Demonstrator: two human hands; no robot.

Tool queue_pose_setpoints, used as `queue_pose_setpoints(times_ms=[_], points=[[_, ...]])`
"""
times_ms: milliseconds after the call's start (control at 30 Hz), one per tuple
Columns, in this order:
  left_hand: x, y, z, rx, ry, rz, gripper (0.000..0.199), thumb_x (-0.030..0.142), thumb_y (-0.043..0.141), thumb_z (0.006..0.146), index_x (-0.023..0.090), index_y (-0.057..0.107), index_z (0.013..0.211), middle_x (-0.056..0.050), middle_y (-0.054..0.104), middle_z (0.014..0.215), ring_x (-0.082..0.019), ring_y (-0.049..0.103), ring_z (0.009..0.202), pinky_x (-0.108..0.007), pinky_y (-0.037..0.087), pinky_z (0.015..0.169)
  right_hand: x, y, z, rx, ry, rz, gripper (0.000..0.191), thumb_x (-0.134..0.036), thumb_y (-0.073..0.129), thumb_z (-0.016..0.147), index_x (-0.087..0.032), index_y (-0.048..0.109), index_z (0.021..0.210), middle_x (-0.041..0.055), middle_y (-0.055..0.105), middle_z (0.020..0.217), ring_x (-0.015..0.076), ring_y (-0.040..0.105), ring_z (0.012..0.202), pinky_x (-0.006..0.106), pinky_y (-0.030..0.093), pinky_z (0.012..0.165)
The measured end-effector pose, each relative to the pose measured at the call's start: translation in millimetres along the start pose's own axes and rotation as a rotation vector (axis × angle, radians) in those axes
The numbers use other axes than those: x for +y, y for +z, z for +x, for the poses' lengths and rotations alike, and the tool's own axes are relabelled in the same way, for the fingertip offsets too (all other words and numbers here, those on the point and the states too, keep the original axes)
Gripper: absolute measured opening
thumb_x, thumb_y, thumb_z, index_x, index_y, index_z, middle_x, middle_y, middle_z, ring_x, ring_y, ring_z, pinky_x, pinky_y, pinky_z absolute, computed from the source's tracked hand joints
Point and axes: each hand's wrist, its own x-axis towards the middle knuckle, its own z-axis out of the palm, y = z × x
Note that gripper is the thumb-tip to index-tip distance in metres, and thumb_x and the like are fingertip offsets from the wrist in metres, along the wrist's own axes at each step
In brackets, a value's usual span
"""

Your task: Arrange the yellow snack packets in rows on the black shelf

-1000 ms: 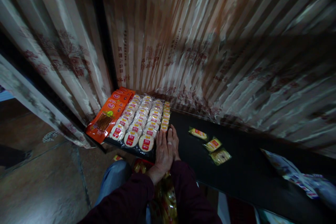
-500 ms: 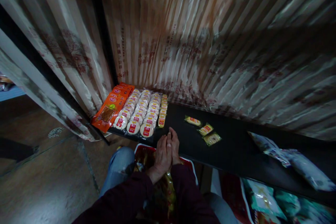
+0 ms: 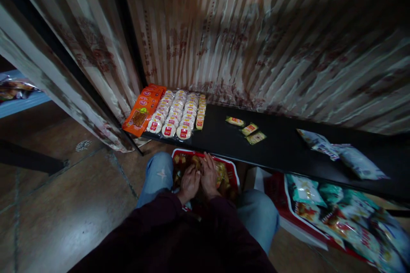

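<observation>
"Down in the red, white-rimmed bin (image 3: 236, 174) between the knees (image 3: 156, 172), just below the black shelf (image 3: 278, 149), wrapped snacks (image 3: 221, 172) are heaped, and both hands are sunk among them!"

"And how are the hands held?"

"The left hand (image 3: 190, 182) is curled, fingertips bent down. The right hand (image 3: 209, 175) is laid close beside it, fingers stretched forward and kept fairly near together. Whether anything is pinched cannot be told; the fingertips are lost in the gloom."

"What handling should be expected from those packets?"

"Light, by the look of it. Glossy film is seen, so some slipperiness must be reckoned with, and the filling could be crumbled by a hard squeeze."

"Where is a grip best taken, then?"

"Across the sides, gently, or by a flat wrapper end, like those shown on the loose packets (image 3: 249, 129) up on the shelf. Pressure on the middle is better avoided."
</observation>
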Motion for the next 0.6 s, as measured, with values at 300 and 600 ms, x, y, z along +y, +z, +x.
queue_pose_setpoints(times_ms=[300,600], points=[[-43,-0.1,-21,-0.134,-0.437,-0.245,0.023,0.019,0.061,0.077,0.023,0.066,0.099,-0.006,0.073,0.1,-0.022,0.065,0.103,-0.035,0.043,0.103,21,25,-48,-0.154,0.219,-0.002,0.036,-0.024,0.043,0.082,-0.019,0.072,0.103,0.0107,0.069,0.116,0.0231,0.058,0.118,0.044,0.041,0.108],[-54,10.2,-12,-0.038,-0.61,-0.359,0.024,0.009,0.056,0.079,0.015,0.066,0.099,-0.008,0.071,0.095,-0.018,0.065,0.09,-0.032,0.049,0.091,37,14,-52,-0.139,0.279,0.1,0.032,-0.026,0.047,0.075,-0.023,0.073,0.094,0.0087,0.071,0.112,0.0241,0.062,0.112,0.05,0.043,0.104]])
